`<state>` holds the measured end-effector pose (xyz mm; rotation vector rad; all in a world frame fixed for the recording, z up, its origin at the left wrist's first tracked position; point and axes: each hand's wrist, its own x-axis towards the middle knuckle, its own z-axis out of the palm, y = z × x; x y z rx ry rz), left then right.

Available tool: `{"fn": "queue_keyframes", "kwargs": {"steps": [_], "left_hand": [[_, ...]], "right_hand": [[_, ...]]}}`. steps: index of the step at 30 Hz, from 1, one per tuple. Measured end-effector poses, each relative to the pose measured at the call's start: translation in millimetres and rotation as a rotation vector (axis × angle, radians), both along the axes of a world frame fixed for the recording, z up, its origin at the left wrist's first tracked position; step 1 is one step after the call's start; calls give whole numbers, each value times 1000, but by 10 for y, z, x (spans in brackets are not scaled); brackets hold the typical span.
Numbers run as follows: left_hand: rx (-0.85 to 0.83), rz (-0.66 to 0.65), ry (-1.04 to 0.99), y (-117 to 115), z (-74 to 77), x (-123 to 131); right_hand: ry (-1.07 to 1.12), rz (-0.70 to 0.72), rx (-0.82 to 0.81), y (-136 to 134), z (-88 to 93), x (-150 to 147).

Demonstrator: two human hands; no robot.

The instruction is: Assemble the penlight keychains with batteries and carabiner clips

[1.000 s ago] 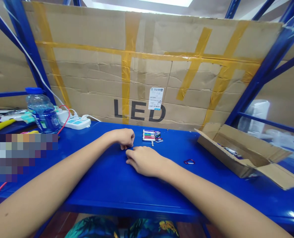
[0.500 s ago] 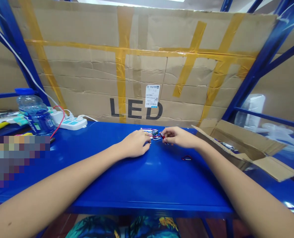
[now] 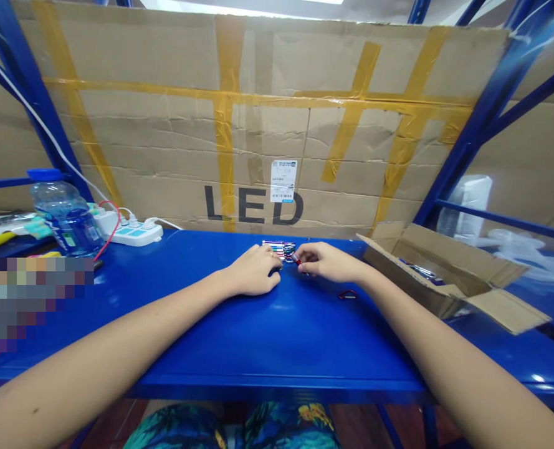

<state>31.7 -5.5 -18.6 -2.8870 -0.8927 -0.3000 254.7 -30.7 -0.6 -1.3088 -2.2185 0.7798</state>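
Note:
Several small coloured metal carabiners (image 3: 277, 247) lie side by side in a row on the blue table (image 3: 277, 349). Against the near left side of the row rests my left hand (image 3: 254, 270), its fingers curled down; what is under them is hidden. My right hand (image 3: 321, 260) pinches a red carabiner (image 3: 296, 259) at the row's right end. A separate red carabiner (image 3: 347, 295) lies on the table below my right hand.
An open cardboard box (image 3: 398, 274) with some metal items inside stands at the right. A water bottle (image 3: 66, 215) and a white power strip (image 3: 139, 233) are at the back left. A large carton (image 3: 174, 143) stands behind the table.
My right hand has moved slightly left with the red carabiner, which is now closer to the row. My left hand stays beside the row. The whole view has shifted a little.

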Motion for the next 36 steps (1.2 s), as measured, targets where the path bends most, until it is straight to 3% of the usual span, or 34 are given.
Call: {"fn": "queue_keyframes", "kwargs": {"steps": [9,15,22,29,32,36], "left_hand": [[-50,-68,-60,-29,6,-67],[58,-29,-15,-21,19,-32],[6,36,-2,50,-27,41],[-244,94,75,-18,175,11],[-275,115,125,-78,256,-4],[-246,87,109,-80,235,-23]], "right_hand": [[54,51,-53,5,-53,-3],[64,49,-3,35,-124,-41],[5,26,89,27,-139,-94],[-10,25,98,-7,-132,-122],[0,29,108,-2,-147,-126],[-3,31,118,9,-163,-120]]}}
